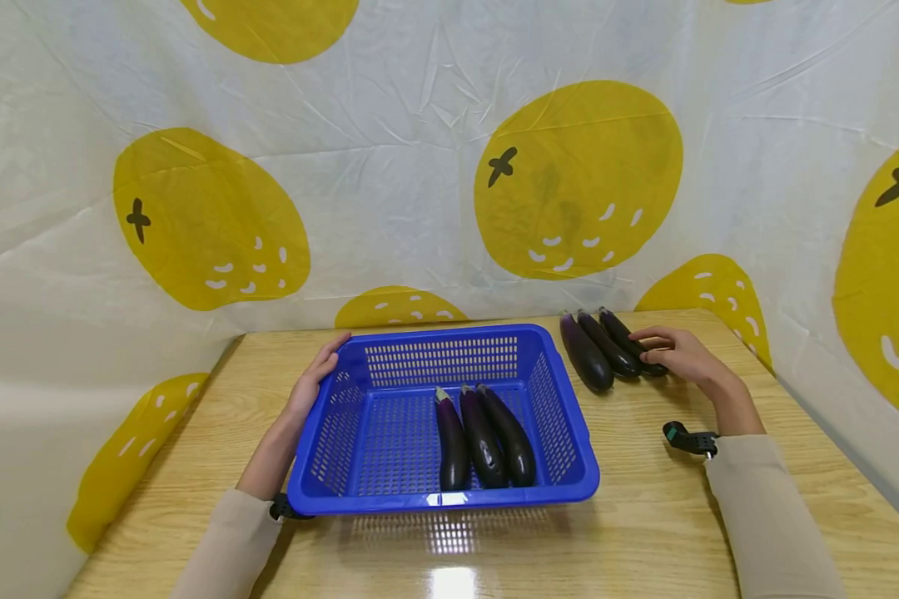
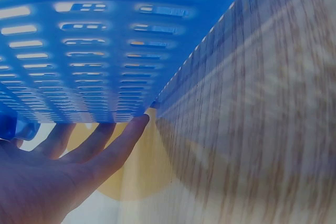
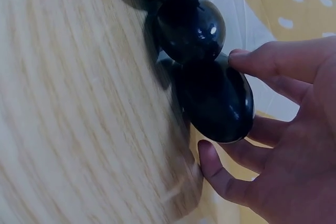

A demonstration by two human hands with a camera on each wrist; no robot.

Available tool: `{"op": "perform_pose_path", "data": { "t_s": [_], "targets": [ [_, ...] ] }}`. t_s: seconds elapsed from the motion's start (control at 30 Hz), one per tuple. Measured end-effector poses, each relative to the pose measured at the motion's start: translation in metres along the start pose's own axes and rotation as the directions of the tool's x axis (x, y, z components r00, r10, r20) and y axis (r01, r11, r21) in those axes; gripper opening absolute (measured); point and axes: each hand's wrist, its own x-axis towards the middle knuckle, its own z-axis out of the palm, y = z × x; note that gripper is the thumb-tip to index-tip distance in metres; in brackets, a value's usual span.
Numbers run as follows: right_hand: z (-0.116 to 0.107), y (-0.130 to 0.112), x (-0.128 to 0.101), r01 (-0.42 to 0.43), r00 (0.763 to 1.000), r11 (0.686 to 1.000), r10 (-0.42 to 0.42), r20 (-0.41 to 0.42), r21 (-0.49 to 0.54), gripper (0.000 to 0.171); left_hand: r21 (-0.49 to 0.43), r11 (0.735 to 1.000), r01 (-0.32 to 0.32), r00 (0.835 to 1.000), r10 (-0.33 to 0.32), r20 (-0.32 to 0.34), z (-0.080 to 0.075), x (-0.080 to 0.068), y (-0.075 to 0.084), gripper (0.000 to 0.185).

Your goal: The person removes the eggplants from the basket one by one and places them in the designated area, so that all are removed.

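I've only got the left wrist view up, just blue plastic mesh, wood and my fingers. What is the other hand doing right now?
Observer: The right hand is on the rightmost of three eggplants on the table, right of the blue basket; its fingers curl round that eggplant's rounded end.
Operator: Has it lifted it?
Observer: No, in the head view the eggplant lies on the wooden table, close beside the other two.
Operator: Anything in the basket?
Observer: Three eggplants in the basket, side by side toward its right half.
Operator: Where exactly is my left hand?
Observer: The left hand rests flat against the basket's left outer wall, fingers straight.
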Motion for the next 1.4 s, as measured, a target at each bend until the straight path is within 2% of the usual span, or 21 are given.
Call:
{"op": "perform_pose_path", "data": {
  "t_s": [0.37, 0.63, 1.03, 1.4],
  "targets": [
    [-0.002, 0.003, 0.0, 0.002, 1.0, 1.0, -0.002, -0.008, -0.022, 0.051, -0.007, 1.0, -0.016, 1.0, 0.016, 0.013, 0.0, 0.001, -0.002, 0.055],
    [-0.005, -0.001, -0.004, -0.022, 0.999, 0.999, 0.021, -0.03, -0.029, 0.052, -0.009, 1.0, 0.003, 1.0, -0.003, 0.005, -0.001, 0.001, -0.003, 0.055],
    [-0.016, -0.019, -0.011, 0.053, 0.997, 0.998, -0.054, -0.054, -0.017, 0.051, -0.004, 1.0, -0.008, 1.0, 0.008, -0.005, -0.001, 0.002, -0.001, 0.054],
    [-0.02, -0.036, -0.015, 0.054, 0.995, 0.998, -0.056, -0.077, -0.028, 0.051, -0.004, 1.0, 0.003, 1.0, -0.003, -0.005, -0.002, 0.002, -0.001, 0.055]
  ]
}}
